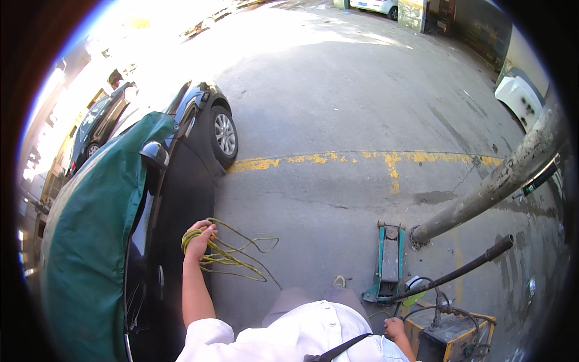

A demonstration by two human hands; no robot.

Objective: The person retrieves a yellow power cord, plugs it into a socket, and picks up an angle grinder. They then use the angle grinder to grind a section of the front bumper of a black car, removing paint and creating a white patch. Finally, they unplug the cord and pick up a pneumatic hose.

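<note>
Beside the dark car (181,181) on the left, my left hand (199,241) is closed around a loosely coiled yellow-green cord (241,256). Its loops hang out to the right of the hand, and one end trails down toward my legs. My right hand (395,329) is low at my right side with its fingers curled. Whether anything is inside it is hidden. Right next to that hand stands a yellow and black box-shaped machine (452,332) with dark hoses on top.
A green cover (96,223) drapes the car's side. At the right are a teal floor jack (389,259) with a long dark handle (470,265) and a thick grey pole (488,181). A white car panel (520,99) leans farther back. Worn yellow lines mark the concrete.
</note>
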